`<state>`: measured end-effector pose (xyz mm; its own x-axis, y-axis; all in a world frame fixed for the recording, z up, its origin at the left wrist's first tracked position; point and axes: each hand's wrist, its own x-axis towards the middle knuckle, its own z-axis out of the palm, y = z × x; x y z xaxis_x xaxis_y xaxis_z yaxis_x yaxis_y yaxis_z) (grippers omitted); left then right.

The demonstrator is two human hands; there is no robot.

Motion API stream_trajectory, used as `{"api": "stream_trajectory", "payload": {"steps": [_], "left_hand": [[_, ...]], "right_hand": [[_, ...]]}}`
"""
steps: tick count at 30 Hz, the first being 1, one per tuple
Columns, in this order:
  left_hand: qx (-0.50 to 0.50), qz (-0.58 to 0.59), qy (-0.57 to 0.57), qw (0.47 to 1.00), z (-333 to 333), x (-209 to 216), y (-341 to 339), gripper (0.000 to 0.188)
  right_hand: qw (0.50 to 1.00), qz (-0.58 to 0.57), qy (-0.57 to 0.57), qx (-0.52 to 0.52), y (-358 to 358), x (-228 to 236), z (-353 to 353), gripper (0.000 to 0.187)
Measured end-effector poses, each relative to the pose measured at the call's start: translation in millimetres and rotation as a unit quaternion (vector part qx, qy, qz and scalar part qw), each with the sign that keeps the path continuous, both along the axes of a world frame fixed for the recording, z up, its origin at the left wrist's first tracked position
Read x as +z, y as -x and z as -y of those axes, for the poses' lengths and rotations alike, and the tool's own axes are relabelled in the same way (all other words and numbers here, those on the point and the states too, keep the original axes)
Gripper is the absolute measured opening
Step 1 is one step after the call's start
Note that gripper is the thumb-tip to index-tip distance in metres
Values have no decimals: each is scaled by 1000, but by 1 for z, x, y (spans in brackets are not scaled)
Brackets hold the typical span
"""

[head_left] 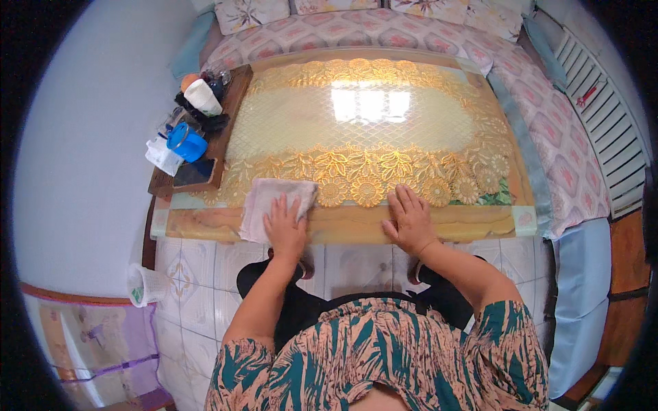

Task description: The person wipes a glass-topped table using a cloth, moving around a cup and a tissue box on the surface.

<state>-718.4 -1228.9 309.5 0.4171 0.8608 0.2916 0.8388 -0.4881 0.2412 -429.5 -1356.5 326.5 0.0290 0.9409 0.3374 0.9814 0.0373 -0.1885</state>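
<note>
My left hand [285,225] lies flat on a folded pale pink cloth [257,204], fingers spread over it. The cloth rests on the near left part of the table [343,225], reaching its front edge. To the right, my right hand [411,220] is pressed on the tabletop near the same edge, its fingers stretched out and nothing in them. Under my right fingertips is the border of a gold lace-patterned table cover [367,168] with flowers and leaves. A window's bright reflection shows on its shiny surface.
On the table's left side a wooden tray [236,103] carries a blue canister [187,142], a white paper roll [203,98], a white packet [163,157] and dark items. A patterned sofa [343,34] wraps the far and right sides. A white basket [142,284] stands on the tiled floor.
</note>
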Motion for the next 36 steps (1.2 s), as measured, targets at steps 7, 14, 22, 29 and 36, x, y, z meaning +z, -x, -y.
{"api": "stream_trajectory", "payload": {"steps": [7,14,22,29,36], "left_hand": [[-152,7,59,987,84,24,-97,69],[-183,13,79,980,75,54,-119,61],[-135,47,102,984,84,53,-128,59],[-194,82,104,972,79,41,-109,64],[-197,-58,28,978,81,35,-112,69]], "right_hand": [[999,-34,32,-7,-1,8,2,65],[997,-63,35,-7,-5,5,2,68],[995,-94,29,-5,-4,4,2,70],[995,-103,8,-13,-6,1,5,70],[981,-193,-9,-9,-8,11,8,57]]}}
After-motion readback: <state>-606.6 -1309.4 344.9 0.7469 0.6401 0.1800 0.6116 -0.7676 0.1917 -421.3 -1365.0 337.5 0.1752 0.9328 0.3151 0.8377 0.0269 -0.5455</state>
